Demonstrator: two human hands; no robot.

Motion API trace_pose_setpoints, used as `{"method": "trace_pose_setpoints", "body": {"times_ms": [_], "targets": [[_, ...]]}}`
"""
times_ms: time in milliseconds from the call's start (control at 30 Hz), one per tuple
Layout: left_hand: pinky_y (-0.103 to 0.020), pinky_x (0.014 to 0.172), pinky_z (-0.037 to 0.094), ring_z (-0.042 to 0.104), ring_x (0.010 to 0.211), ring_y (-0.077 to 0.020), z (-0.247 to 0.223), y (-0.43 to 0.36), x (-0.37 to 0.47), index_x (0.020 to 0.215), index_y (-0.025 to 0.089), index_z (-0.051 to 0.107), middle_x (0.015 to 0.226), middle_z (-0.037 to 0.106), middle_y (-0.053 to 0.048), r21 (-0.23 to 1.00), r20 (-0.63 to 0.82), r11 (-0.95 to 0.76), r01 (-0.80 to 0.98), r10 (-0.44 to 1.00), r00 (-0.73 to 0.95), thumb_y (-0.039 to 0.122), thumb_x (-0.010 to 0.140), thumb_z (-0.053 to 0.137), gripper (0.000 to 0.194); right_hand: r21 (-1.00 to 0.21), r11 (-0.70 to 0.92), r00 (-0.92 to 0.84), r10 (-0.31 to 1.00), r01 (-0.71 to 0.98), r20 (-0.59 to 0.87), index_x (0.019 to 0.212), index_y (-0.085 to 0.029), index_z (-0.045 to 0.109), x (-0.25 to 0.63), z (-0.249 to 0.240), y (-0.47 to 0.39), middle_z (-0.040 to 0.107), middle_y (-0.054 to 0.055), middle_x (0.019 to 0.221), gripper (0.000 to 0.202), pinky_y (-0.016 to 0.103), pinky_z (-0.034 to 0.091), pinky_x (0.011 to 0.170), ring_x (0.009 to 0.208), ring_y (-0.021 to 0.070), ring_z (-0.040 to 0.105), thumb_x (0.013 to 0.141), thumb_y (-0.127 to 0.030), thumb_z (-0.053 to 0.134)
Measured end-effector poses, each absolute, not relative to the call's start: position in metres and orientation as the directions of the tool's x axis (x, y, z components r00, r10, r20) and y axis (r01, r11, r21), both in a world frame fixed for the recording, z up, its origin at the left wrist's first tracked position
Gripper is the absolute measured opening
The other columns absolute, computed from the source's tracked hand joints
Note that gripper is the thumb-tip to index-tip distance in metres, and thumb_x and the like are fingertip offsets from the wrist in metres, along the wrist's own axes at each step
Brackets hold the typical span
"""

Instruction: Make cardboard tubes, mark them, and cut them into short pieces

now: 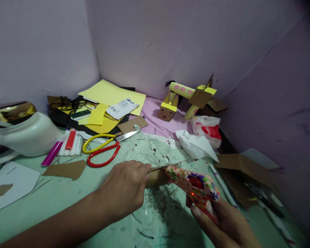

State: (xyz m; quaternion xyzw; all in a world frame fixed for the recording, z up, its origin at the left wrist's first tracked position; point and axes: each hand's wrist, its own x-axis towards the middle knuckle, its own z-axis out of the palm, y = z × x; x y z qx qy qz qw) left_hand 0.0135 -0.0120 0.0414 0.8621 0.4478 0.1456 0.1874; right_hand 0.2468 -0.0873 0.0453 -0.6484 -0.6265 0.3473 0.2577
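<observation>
My right hand (222,224) is wrapped round the handle of a hot glue gun (181,177) with a flowered cover and a small lit red light. The glue gun's front end points left and meets a brown cardboard piece (157,178). Gripping that cardboard piece from the left is my left hand (127,182), its fingers bent over the top edge. Whether the piece is a tube or a folded strip I cannot tell, since my hand covers much of it. Large scissors (103,150) with one yellow and one red handle lie beyond my left hand.
Markers (71,141) and a white teapot-like vessel (38,134) stand at left. Behind are yellow paper sheets (113,93), black string (67,103) and a cardboard animal figure (167,112). Crumpled white paper (196,144), a plastic bag (208,131) and cardboard scraps (244,168) lie at right.
</observation>
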Motion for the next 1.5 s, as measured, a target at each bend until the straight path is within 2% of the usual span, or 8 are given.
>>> {"method": "trace_pose_setpoints", "body": {"times_ms": [200,433,733,933,1200,1367,1500], "targets": [[-0.039,0.075,0.054,0.066,0.086,-0.0229,0.041,-0.012,0.013,0.104,0.018,0.063,0.088,0.07,-0.008,0.453,0.087,-0.53,0.717,0.827,0.556,0.017,0.087,0.041,0.027,-0.769,-0.095,0.02,0.994,0.632,-0.106,0.087,-0.022,0.069,0.249,0.044,-0.09,0.07,0.005,0.068,0.026,0.028,0.055,0.057,0.067,0.0237,0.069,0.085,-0.043,0.053],[-0.044,0.076,0.054,0.066,0.088,-0.026,0.039,-0.012,0.013,0.105,0.016,0.064,0.096,0.071,-0.011,0.462,0.088,-0.532,0.71,0.824,0.56,0.018,0.088,0.038,0.031,-0.778,-0.102,0.053,0.995,0.619,-0.088,0.086,-0.022,0.069,0.254,0.047,-0.087,0.073,0.006,0.075,0.022,0.026,0.056,0.062,0.069,0.0227,0.07,0.084,-0.039,0.056],[-0.036,0.075,0.053,0.065,0.085,-0.0214,0.039,-0.011,0.012,0.105,0.02,0.064,0.086,0.071,-0.007,0.463,0.111,-0.525,0.714,0.834,0.541,0.02,0.088,0.041,0.029,-0.77,-0.12,0.077,0.993,0.627,-0.092,0.085,-0.022,0.071,0.25,0.045,-0.094,0.069,0.005,0.065,0.025,0.029,0.056,0.06,0.066,0.0239,0.067,0.082,-0.043,0.057],[-0.038,0.076,0.053,0.065,0.085,-0.0225,0.037,-0.012,0.011,0.105,0.02,0.064,0.089,0.071,-0.008,0.468,0.105,-0.524,0.712,0.833,0.544,0.02,0.088,0.041,0.029,-0.775,-0.118,0.07,0.993,0.621,-0.096,0.085,-0.023,0.072,0.249,0.045,-0.093,0.072,0.005,0.069,0.023,0.031,0.057,0.061,0.064,0.0236,0.067,0.081,-0.042,0.059],[-0.037,0.077,0.053,0.066,0.086,-0.022,0.037,-0.012,0.012,0.103,0.02,0.065,0.088,0.071,-0.007,0.474,0.124,-0.528,0.705,0.832,0.541,0.021,0.089,0.039,0.029,-0.794,-0.172,0.166,0.982,0.584,-0.091,0.089,-0.023,0.072,0.274,0.054,-0.091,0.074,0.007,0.078,0.024,0.029,0.059,0.065,0.076,0.0263,0.071,0.075,-0.042,0.066],[-0.045,0.076,0.055,0.067,0.088,-0.0267,0.035,-0.011,0.011,0.105,0.017,0.065,0.095,0.072,-0.011,0.473,0.13,-0.538,0.698,0.826,0.549,0.021,0.09,0.035,0.033,-0.825,-0.176,0.221,0.973,0.537,-0.064,0.087,-0.022,0.071,0.268,0.055,-0.087,0.075,0.01,0.085,0.026,0.033,0.058,0.067,0.077,0.0275,0.071,0.07,-0.042,0.068],[-0.048,0.076,0.056,0.067,0.089,-0.0281,0.034,-0.01,0.01,0.11,0.015,0.063,0.099,0.072,-0.012,0.475,0.142,-0.551,0.686,0.818,0.557,0.02,0.089,0.035,0.035,-0.844,-0.17,0.251,0.967,0.509,-0.043,0.087,-0.022,0.069,0.263,0.044,-0.088,0.072,0.008,0.079,0.024,0.033,0.056,0.067,0.072,0.0247,0.067,0.076,-0.043,0.063]]}}
